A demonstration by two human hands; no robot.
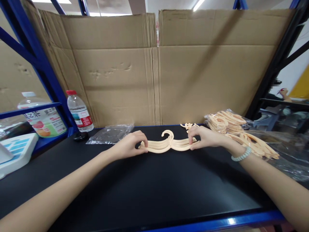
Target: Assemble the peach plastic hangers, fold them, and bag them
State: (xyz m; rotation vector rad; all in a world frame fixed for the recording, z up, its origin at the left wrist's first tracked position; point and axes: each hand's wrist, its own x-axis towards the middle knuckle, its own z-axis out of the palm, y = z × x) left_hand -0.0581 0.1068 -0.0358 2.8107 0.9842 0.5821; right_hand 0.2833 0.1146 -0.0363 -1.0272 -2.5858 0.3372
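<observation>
Hanger (171, 145), cream, pinched at both ends on black table (154, 187)

Lies about mid-width, nearer the cardboard (116, 80) than the blue front edge (231, 221). Shows layered arms and one hook; cannot tell whether one folded piece or several nested. Left end: grasped between thumb and fingers of left hand (130, 144). Right end: grasped likewise by right hand (205, 138).

For steady handling, by judgement: match both pinches in height and force, keep layers gathered at the tips, avoid twisting one end against the other, leave the middle joint free of strain.

Long axis: left to right, roughly parallel to front edge. Hook: at mid-length, away from wearer, open tip curling leftward. Cannot tell whether flat or lifted.

Outward. Just behind right hand: small cream parts (189, 126). Farther right: bagged cream pieces (223, 120) in clear wrap. On right wrist: pale beaded bracelet (242, 154). Behind left hand: clear plastic bag (109, 133), crumpled. Farther left: black round object (80, 137), red-capped bottle (79, 112), fruit-label bottle (45, 119), white tray (32, 141) with blue sections. Far right, past the frame: another person's hand (284, 92), small and indistinct
</observation>
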